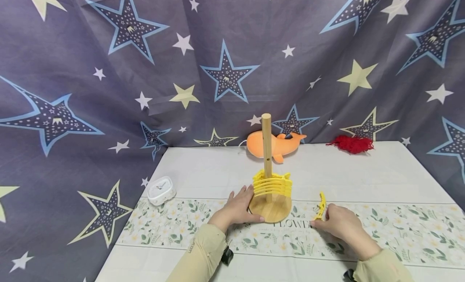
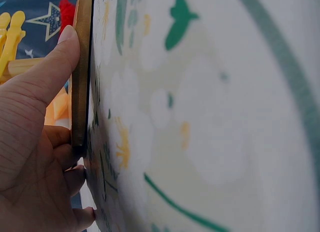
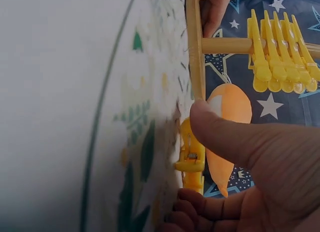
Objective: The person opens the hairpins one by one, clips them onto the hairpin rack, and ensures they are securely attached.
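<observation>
A wooden stand (image 1: 274, 211) with a round base and upright post (image 1: 267, 144) is on the table. Several yellow clothes pegs (image 1: 274, 187) are stacked one above another on the lower post. My left hand (image 1: 236, 207) holds the left side of the base, its thumb (image 2: 62, 57) on the rim and fingers around the edge. To the right of the stand, my right hand (image 1: 343, 222) pinches a single yellow spring peg (image 1: 321, 207) low at the table surface. The right wrist view shows its metal spring (image 3: 191, 155); the fingertips below are partly hidden.
An orange whale plush (image 1: 287, 146) lies behind the stand. Red yarn (image 1: 351, 144) is at the back right, and a white clock (image 1: 160, 190) at the left. A star-patterned curtain (image 1: 203, 124) hangs behind the table. A floral cloth strip (image 1: 396, 229) crosses the tabletop.
</observation>
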The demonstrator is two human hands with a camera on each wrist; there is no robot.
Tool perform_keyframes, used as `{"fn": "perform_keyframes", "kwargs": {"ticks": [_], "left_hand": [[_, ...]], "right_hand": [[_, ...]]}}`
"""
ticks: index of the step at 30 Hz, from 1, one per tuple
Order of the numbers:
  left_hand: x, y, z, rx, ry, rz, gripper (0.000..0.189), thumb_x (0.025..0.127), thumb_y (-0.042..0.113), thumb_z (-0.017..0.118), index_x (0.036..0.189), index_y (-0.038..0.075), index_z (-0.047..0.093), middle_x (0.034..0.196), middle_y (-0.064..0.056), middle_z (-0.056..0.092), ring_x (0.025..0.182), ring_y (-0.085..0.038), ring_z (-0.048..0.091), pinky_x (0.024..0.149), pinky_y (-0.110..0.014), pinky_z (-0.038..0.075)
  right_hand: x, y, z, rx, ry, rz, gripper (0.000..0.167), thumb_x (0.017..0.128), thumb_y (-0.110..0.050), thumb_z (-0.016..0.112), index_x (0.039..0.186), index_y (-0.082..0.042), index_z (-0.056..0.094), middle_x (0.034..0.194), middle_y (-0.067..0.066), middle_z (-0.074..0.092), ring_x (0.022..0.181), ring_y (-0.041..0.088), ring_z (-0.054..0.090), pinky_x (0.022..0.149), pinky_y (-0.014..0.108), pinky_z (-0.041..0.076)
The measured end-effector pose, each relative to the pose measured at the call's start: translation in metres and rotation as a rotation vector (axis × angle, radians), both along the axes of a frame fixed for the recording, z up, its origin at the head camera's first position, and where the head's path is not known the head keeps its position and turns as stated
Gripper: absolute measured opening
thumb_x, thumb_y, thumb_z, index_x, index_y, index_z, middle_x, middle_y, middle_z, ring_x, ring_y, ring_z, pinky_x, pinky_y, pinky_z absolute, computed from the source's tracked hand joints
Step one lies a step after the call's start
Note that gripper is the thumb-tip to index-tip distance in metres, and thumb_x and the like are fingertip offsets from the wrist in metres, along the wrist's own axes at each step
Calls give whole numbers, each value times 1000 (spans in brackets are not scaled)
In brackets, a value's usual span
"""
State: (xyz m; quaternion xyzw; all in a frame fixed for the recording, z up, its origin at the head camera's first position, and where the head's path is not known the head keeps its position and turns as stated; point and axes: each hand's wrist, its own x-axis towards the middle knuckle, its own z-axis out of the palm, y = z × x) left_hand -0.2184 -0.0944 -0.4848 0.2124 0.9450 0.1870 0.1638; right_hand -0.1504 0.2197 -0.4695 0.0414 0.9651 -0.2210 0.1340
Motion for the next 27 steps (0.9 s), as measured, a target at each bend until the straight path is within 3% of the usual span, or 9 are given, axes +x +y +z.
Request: {"fn": "perform_keyframes", "kwargs": {"ticks": [5, 16, 27], "left_hand": [[-1, -1, 0, 6, 0, -3, 112, 77, 64, 71, 158, 11, 15, 162, -4, 16, 149, -23, 8, 118, -52, 3], [-1, -1, -1, 7, 1, -5, 112, 77, 65, 70, 158, 11, 14, 162, -4, 15, 149, -24, 8, 118, -53, 3], [0, -2, 0, 19, 5, -11, 111, 78, 63, 71, 158, 12, 15, 162, -5, 16, 149, -25, 9, 118, -53, 3]], "right_hand": [[-1, 0, -1, 38, 38, 18, 45, 82, -44, 75, 75, -7, 51, 67, 4, 48, 59, 19, 44, 52, 30, 33], [-2, -3, -1, 80, 51, 5, 48, 84, -48, 71, 71, -9, 48, 64, 5, 45, 57, 19, 43, 50, 30, 31], [-1, 3, 4, 26, 43, -22, 39, 85, -41, 69, 77, -7, 53, 67, 6, 47, 60, 21, 45, 52, 30, 31]]}}
